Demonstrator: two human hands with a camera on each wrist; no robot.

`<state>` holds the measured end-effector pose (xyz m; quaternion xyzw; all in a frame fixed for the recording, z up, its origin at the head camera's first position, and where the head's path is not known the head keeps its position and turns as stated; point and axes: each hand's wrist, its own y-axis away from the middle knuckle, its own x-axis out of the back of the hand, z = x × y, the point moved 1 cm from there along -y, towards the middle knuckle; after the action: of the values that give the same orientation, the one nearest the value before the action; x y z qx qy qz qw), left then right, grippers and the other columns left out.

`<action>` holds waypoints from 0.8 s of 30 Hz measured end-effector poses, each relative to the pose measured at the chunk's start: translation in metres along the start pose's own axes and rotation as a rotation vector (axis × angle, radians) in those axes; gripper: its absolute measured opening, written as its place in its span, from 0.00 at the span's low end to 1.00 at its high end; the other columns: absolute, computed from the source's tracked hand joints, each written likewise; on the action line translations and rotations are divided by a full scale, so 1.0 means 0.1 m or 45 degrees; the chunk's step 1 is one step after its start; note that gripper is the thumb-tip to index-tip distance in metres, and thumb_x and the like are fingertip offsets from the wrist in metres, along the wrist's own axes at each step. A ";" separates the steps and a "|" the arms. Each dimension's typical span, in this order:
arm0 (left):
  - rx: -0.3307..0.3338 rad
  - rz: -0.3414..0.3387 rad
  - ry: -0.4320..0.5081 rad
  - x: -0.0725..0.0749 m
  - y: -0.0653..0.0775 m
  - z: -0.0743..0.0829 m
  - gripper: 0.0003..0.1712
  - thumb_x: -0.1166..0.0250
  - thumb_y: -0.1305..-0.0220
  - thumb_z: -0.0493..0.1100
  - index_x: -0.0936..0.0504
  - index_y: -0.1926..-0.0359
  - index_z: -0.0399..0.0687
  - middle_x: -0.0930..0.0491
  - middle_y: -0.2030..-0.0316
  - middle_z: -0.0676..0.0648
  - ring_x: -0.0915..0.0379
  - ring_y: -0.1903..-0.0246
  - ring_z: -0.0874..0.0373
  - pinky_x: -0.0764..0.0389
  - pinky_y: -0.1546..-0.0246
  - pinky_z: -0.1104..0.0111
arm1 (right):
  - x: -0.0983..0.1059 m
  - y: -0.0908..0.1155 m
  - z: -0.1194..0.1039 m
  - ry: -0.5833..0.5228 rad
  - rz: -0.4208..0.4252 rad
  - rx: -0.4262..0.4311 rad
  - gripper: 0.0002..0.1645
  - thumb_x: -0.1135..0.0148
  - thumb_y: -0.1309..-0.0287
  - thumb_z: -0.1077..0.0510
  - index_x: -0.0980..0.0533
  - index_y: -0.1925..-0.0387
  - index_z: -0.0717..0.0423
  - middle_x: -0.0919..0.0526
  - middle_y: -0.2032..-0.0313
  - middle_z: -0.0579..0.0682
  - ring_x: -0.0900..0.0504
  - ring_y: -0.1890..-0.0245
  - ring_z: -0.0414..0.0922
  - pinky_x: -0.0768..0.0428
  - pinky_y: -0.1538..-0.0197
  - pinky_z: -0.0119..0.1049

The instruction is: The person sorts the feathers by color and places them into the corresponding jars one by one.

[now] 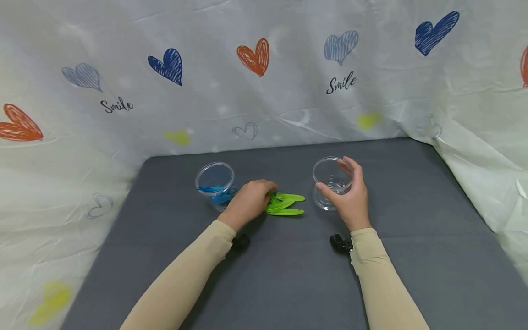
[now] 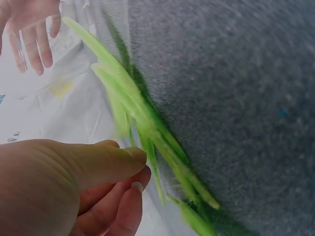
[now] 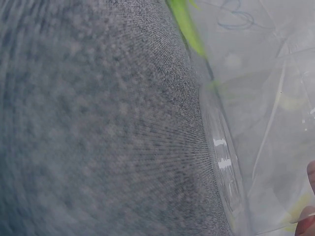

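In the head view my left hand (image 1: 249,201) is bent over a small pile of bright green feathers (image 1: 285,205) on the table. Thumb and forefinger come together in the left wrist view, at the quill of one green feather (image 2: 117,114); more feathers (image 2: 133,98) lie just beyond the fingertips. A clear plastic cup (image 1: 326,201) stands upright to the right of the pile. My right hand (image 1: 352,197) grips this cup from its right side, thumb at the front and fingers behind. The right wrist view catches the cup's base (image 3: 224,157) on the tabletop and a little of the fingers.
Left of my left hand stands another clear cup (image 1: 214,174) with blue feathers (image 1: 220,195) inside, partly behind the wrist. Grey cloth covers the table (image 1: 288,275). A white curtain (image 1: 288,91) printed with hearts hangs behind the table's far edge.
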<state>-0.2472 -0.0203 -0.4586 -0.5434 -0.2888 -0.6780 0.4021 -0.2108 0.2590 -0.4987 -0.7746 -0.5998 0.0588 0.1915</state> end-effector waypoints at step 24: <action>-0.101 0.207 -0.022 0.79 0.26 0.19 0.16 0.33 0.26 0.31 0.12 0.41 0.42 0.11 0.52 0.43 0.12 0.57 0.51 0.11 0.56 0.61 | -0.08 0.00 -0.03 -0.001 -0.073 -0.030 0.56 0.17 0.42 0.48 0.39 0.19 0.36 0.26 0.24 0.45 0.31 0.21 0.46 0.35 0.21 0.64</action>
<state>-0.2217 -0.0361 -0.3787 -0.5864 -0.2202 -0.6492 0.4316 -0.2119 0.2509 -0.4966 -0.7594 -0.6224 0.0467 0.1838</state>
